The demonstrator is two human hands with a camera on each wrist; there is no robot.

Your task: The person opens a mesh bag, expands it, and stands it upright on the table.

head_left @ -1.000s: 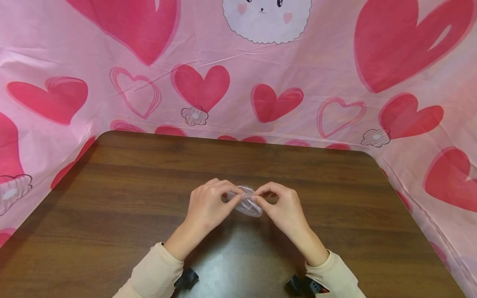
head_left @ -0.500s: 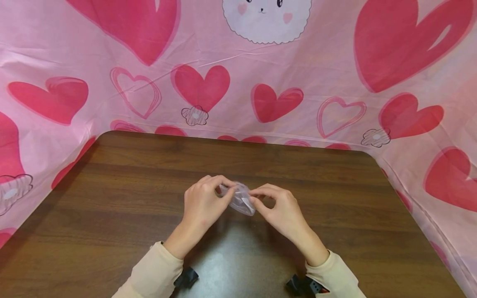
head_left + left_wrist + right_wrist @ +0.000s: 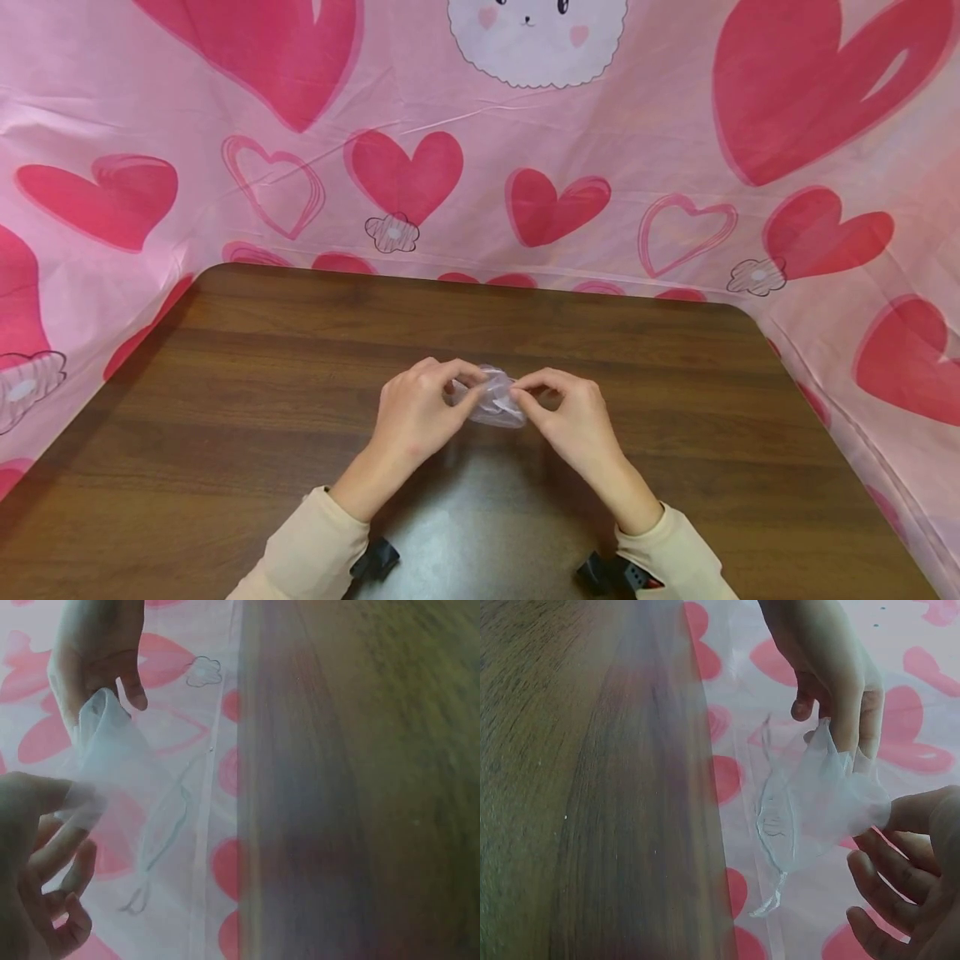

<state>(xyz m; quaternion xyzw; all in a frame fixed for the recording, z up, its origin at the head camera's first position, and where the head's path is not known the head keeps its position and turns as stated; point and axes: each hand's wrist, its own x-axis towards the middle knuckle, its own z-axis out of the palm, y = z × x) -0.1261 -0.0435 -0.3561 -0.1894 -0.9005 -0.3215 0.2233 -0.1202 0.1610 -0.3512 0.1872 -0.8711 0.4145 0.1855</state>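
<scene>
A small sheer whitish drawstring pouch (image 3: 497,402) is held above the table between both hands. My left hand (image 3: 418,410) pinches its left side with thumb and forefinger, and my right hand (image 3: 576,418) pinches the right side. In the left wrist view, the crumpled pouch (image 3: 124,754) spans the gap between the hands. Its string (image 3: 759,817) runs along the edge farther from the fingers in the right wrist view, with loose ends at both sides. Whether anything is inside cannot be made out.
The brown wooden table (image 3: 300,333) extends around the hands. A pink cloth (image 3: 420,100) printed with hearts hangs along its back and sides. Black wrist devices (image 3: 375,561) sit at both cream sleeves (image 3: 315,542).
My left hand moved left, stretching the pouch sideways, then came back toward my right hand. The pouch shifted left and back with it. My right hand moved only slightly.
</scene>
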